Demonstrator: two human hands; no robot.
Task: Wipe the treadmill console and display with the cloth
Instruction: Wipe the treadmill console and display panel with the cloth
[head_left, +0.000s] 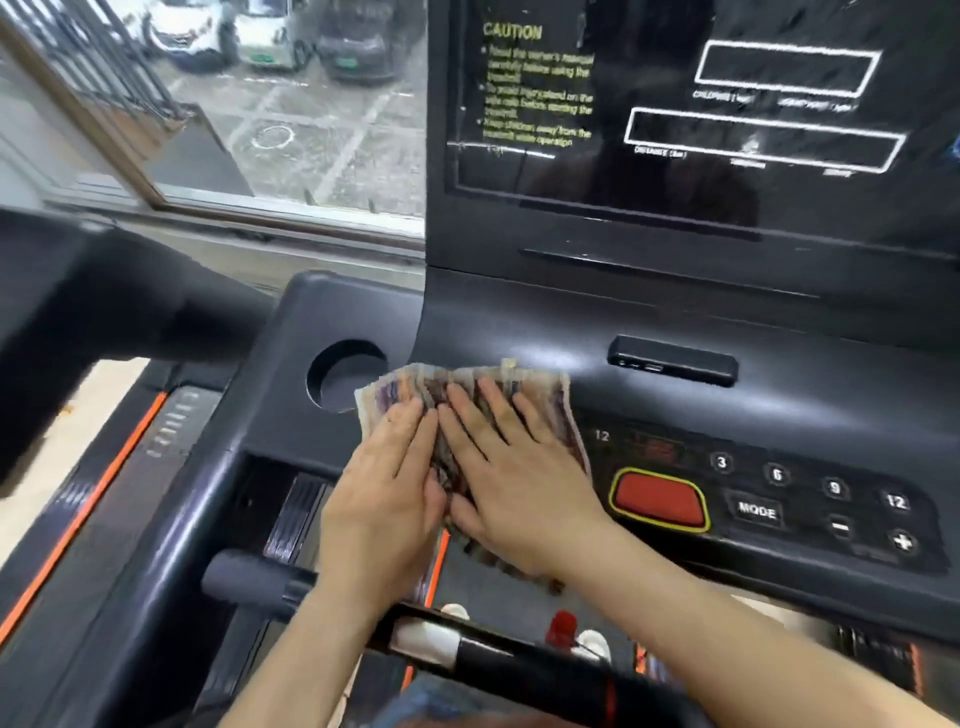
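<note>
Since a flat palm spreads pressure better than a pinch, the person lays the left hand (387, 483) and the right hand (511, 467) side by side on the cloth (545, 395). The fingers are straight and slightly fanned, and the thumbs nearly meet. Neither hand curls round the fabric; both simply press it down onto the console (675, 415).

The patterned cloth lies spread beneath both palms. Its far edge shows past the fingertips, and a part seems to droop over the near edge below the right wrist. Blur along the cloth's edges suggests it is mid-stroke, though the direction cannot be told.

Just outside the left hand's fingertips sits the round cup holder (345, 374), and the cloth's corner touches its rim. Just beyond the right hand's little-finger side are the red stop button (660, 501) and, further out, the MODE key (757, 511) with the numbered keys.

The display (649, 130) stands well beyond the fingertips, upright and dark, and looks untouched by the cloth at this moment.

The step in hand appears to be the left part of the console deck. The keypad and the screen are probably left to do. Sliding towards the right hand's side would cross the raised buttons, so lighter pressure there seems wise, lest a key be pushed.
</note>
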